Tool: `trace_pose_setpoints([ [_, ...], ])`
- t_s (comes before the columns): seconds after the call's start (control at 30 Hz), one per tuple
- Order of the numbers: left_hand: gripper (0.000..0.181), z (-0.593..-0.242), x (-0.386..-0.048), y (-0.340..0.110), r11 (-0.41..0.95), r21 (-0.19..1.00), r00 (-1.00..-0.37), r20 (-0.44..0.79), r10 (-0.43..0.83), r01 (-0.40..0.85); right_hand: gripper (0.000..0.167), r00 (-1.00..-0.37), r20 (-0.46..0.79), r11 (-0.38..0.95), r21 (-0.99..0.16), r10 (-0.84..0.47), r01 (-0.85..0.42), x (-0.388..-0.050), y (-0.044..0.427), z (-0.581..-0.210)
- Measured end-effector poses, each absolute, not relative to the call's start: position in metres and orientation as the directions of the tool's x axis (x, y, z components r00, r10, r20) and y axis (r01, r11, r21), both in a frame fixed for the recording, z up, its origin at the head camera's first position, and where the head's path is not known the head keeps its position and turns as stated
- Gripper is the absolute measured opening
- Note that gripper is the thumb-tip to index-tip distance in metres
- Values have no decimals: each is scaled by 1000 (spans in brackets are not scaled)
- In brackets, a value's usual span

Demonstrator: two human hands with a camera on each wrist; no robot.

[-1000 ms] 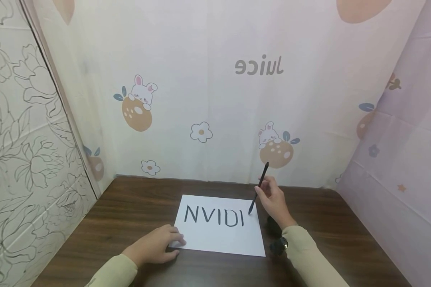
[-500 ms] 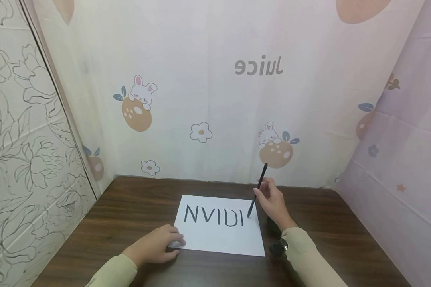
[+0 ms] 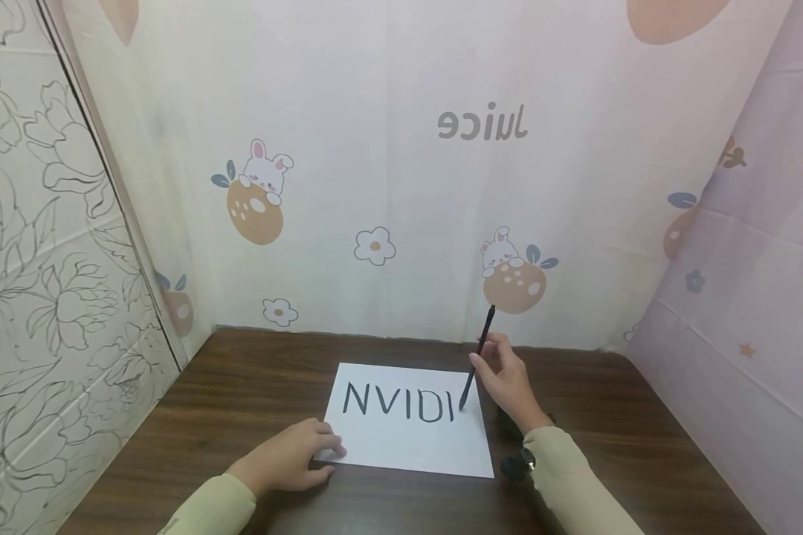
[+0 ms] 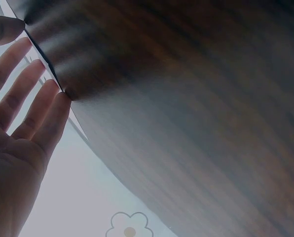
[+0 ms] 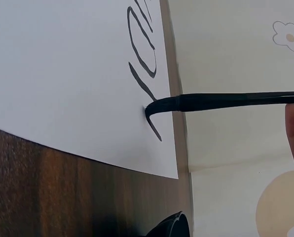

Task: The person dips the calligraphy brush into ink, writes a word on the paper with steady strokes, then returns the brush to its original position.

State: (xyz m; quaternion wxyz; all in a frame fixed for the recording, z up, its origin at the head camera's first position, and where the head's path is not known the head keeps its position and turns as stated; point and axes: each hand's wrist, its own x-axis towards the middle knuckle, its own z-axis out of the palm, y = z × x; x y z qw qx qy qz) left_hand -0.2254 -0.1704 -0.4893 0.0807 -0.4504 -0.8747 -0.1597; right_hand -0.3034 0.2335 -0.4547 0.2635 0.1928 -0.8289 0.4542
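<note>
In the head view a black brush pen (image 3: pixel 468 390) is pinched between the thumb and fingers of my right hand (image 3: pixel 508 377). It slants up from the white paper (image 3: pixel 401 448), its lower end at the sheet's right side. Up close in the right wrist view, the soft black brush tip (image 5: pixel 162 104) bends against the paper, with a dark stroke running from it. Black letters (image 3: pixel 401 403) reading "NVIDI" cross the upper half. My left hand (image 3: pixel 294 455) rests at the lower left corner, fingertips on the sheet and thumb on the wood.
The paper lies on a dark wood-grain table (image 3: pixel 201 416). Patterned curtains (image 3: pixel 388 171) stand behind it and on both sides. Near my right wrist sits a dark rounded object (image 5: pixel 171 227), partly cut off in the right wrist view.
The brush pen and right hand have moved slightly down and left on the paper, beside the last letter. My left hand and the sheet have stayed in place.
</note>
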Motion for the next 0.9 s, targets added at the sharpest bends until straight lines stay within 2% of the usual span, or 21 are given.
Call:
trace_pose_setpoints([
  [0.6, 21, -490, -226, -170, 534, 210, -573, 290, 766, 819, 36, -806, 586, 518, -665, -86, -538, -296, 230, -455],
  [0.9, 21, -492, -227, -171, 532, 208, -571, 294, 766, 821, 38, -796, 597, 505, -660, -96, -556, -294, 231, -455],
])
